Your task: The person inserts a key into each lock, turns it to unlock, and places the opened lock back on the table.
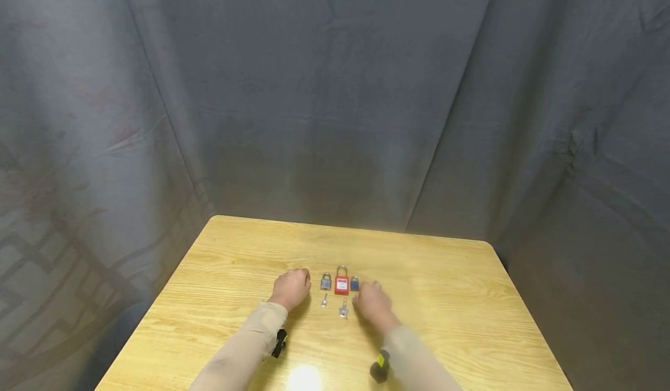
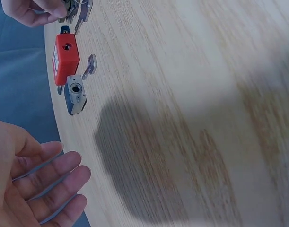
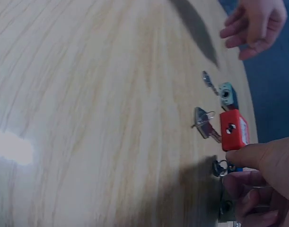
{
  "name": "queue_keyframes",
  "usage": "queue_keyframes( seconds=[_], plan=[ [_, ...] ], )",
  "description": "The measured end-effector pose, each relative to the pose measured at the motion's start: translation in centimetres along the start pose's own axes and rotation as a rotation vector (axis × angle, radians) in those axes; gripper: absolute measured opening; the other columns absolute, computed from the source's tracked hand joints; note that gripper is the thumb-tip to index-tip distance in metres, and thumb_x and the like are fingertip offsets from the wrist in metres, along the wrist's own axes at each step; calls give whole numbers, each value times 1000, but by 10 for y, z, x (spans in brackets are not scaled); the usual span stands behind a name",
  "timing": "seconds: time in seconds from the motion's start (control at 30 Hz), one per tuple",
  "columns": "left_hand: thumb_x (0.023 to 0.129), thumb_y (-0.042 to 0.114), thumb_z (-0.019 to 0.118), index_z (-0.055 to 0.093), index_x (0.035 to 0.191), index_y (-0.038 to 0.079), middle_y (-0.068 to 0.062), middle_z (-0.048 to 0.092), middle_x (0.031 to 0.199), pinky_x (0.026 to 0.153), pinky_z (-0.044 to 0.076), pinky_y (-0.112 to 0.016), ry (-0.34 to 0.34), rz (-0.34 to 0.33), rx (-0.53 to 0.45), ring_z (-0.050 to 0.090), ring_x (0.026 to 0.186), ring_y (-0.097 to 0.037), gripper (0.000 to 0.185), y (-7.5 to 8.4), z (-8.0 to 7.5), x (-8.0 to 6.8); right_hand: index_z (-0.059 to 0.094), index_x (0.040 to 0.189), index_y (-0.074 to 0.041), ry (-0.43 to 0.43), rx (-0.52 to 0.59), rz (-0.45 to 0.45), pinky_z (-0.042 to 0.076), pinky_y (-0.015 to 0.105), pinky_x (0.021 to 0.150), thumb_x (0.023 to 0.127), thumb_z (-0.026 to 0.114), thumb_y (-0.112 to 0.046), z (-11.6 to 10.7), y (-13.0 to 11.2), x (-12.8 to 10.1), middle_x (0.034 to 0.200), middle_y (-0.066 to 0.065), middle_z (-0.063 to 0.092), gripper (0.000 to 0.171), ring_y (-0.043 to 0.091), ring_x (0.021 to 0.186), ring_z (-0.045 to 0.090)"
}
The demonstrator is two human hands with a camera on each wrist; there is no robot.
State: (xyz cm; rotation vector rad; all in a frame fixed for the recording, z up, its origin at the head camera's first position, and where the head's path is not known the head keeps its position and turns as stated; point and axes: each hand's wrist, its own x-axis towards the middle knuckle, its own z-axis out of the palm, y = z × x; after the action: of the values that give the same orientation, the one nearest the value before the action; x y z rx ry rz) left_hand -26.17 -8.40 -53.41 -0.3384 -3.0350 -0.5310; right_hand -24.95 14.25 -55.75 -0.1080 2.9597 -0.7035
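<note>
My left hand [image 1: 290, 289] is beside the row of padlocks, its fingers relaxed and holding nothing. A blue-sided silver padlock [image 1: 325, 281] is nearest to it, with a small key [image 1: 324, 300] in front. Beside that lies a red padlock [image 1: 342, 285] with a white label, and a pair of keys [image 3: 206, 126] on a ring before it. My right hand [image 3: 272, 175] pinches a small key on a ring [image 3: 220, 168] between thumb and index finger, close before a blue padlock [image 1: 355, 284]. Its other fingers partly cover another padlock [image 3: 227, 208].
Everything lies on a light wood-grain table [image 1: 445, 286]. Grey cloth [image 1: 324, 117] hangs behind the table and at both sides. Dark cameras [image 1: 280, 343] are strapped to both wrists. Glare shows near the table's front.
</note>
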Motion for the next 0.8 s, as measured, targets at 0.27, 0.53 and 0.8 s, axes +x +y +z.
queue_keyframes(
  seconds=[0.27, 0.53, 0.8],
  plan=[
    [91, 11, 58, 68, 91, 6, -4, 70, 81, 52, 53, -30, -3, 6, 5, 62, 63, -15, 12, 2, 0, 2, 59, 81, -2, -42, -14, -46, 49, 29, 53, 83, 65, -6, 6, -3, 0, 71, 6, 57, 7, 19, 61, 52],
    [90, 10, 57, 69, 91, 6, -5, 70, 80, 51, 52, -30, 5, 7, 16, 62, 62, -15, 12, 1, 1, 2, 53, 65, -7, -102, 69, -27, 43, 26, 48, 78, 62, 0, 11, -2, 4, 64, 5, 52, 17, 16, 54, 46],
    [90, 11, 58, 68, 89, 8, -3, 68, 78, 49, 50, -29, 3, -6, 18, 59, 60, -13, 10, 1, 0, 1, 40, 54, -16, -120, 190, -93, 35, 19, 42, 77, 56, 2, 9, 7, 1, 50, -4, 39, 34, 10, 44, 36]
  ],
)
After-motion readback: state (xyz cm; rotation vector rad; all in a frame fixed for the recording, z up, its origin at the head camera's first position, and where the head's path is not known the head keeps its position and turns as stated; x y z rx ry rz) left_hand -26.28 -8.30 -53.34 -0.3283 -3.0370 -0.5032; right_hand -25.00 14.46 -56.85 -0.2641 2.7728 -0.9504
